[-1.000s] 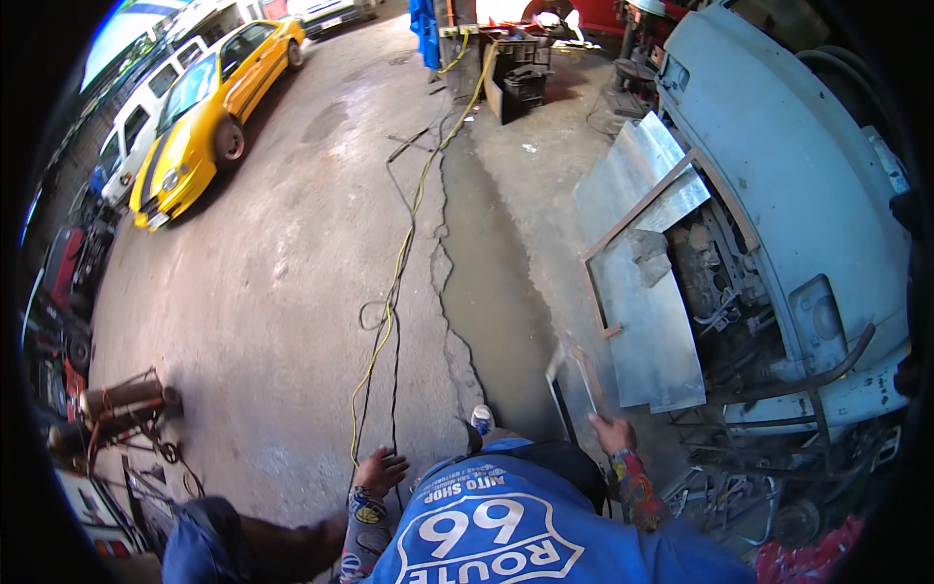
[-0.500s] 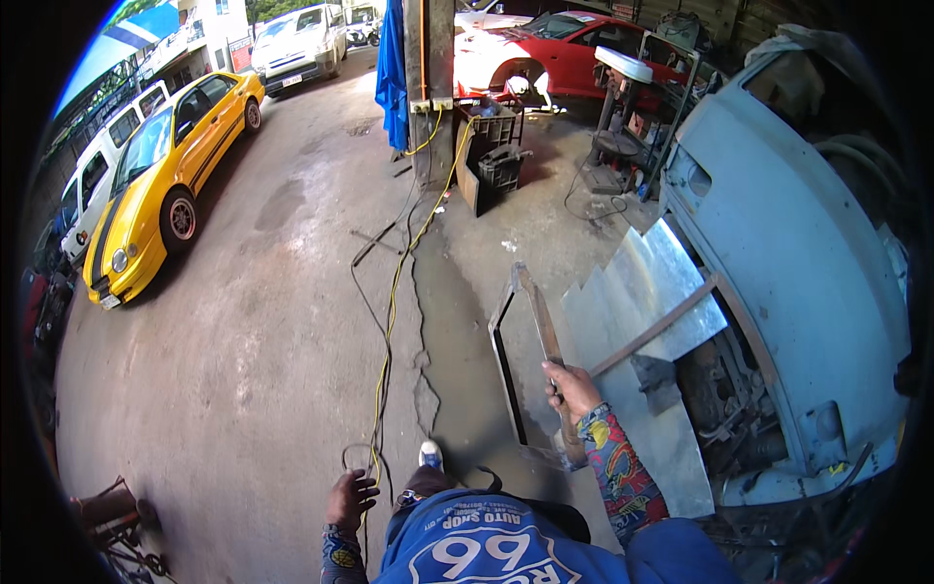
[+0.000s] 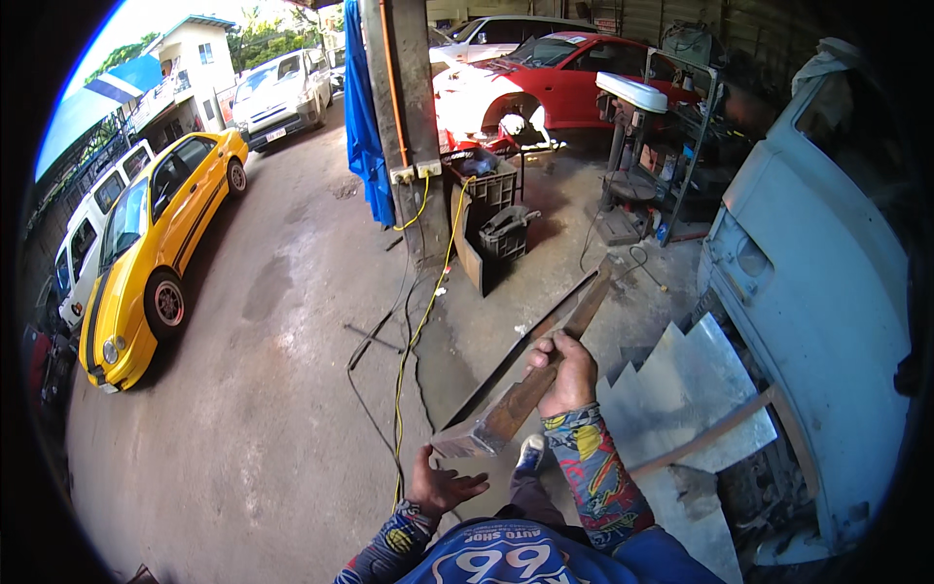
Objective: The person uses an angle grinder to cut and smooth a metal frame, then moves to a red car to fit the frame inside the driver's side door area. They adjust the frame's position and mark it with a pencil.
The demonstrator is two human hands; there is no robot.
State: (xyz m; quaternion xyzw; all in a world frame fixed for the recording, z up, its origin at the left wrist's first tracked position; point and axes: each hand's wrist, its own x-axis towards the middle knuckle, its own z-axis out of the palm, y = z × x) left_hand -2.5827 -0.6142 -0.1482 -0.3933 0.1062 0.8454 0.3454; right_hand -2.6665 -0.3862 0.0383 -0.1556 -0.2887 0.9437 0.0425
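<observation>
My right hand point(image 3: 568, 375) is wrapped round one long bar of a rusty metal frame point(image 3: 508, 417), a narrow rectangle with an open middle. The frame slants up in front of me, its near end low on the left and its far end up on the right. Just below that near end is my left hand point(image 3: 443, 484), palm up with fingers spread, holding nothing. Its fingertips are close to the frame's corner; I cannot tell whether they touch it.
A light-blue vehicle body point(image 3: 812, 234) stands at right, with shiny sheet metal point(image 3: 691, 394) beside it. Yellow and black cables point(image 3: 401, 389) run along the floor to a concrete pillar point(image 3: 409, 88). Crates point(image 3: 501, 234) sit by it. A yellow car point(image 3: 165, 224) is parked at left; a red car point(image 3: 574, 73) stands behind.
The metal frame has swung from nearly upright in view to a slant, its near end moving left. My left hand has come up and right toward it. The view has shifted as well.
</observation>
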